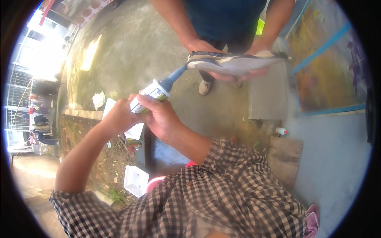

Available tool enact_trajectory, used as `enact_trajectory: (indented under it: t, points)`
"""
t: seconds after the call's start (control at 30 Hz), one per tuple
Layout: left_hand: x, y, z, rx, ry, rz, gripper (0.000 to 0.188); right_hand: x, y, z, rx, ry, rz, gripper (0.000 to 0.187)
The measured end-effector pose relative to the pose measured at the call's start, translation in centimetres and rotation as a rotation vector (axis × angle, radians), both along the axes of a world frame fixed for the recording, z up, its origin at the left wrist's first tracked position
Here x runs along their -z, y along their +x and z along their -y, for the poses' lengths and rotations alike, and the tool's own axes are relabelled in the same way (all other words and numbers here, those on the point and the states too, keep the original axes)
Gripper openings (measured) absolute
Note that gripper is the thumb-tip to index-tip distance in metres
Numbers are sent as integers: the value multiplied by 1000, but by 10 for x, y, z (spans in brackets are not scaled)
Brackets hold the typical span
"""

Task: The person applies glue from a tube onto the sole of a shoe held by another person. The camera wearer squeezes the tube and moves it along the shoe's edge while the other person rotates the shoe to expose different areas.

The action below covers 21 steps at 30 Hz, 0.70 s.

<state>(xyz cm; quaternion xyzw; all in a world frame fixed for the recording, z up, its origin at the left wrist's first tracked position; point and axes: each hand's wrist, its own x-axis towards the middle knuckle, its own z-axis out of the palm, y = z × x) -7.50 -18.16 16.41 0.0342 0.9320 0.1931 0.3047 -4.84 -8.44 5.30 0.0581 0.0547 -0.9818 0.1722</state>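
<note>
Both my hands grip a white bottle (151, 97) with a printed label and a tapered blue nozzle (172, 79). My left hand (120, 116) is closed at its lower end. My right hand (162, 119) wraps round it just beside, thumb along the label. The bottle tilts up to the right, its nozzle tip at the left end of a long, pale grey-white piece with dark, wavy edges (238, 64). I cannot make out what kind of thing this is. Another person's two hands (222, 75) hold it from below and behind.
The other person stands facing me, a shoe (204, 87) on the concrete floor. To the left below are a white foam box (136, 180) and a pink basin (155, 182). At right are a wooden board (285, 158), a small red-capped bottle (281, 131) and a blue-framed panel (325, 59).
</note>
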Motion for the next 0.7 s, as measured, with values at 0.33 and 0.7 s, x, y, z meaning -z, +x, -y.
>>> enact_trajectory:
  t: [0.33,0.7]
  points:
    - [2,0,-13,24,-109,39,56,7,3,-4,65,14,68,25]
    - [35,6,-4,5,-54,66,49,28,14,-12,-18,76,39,27]
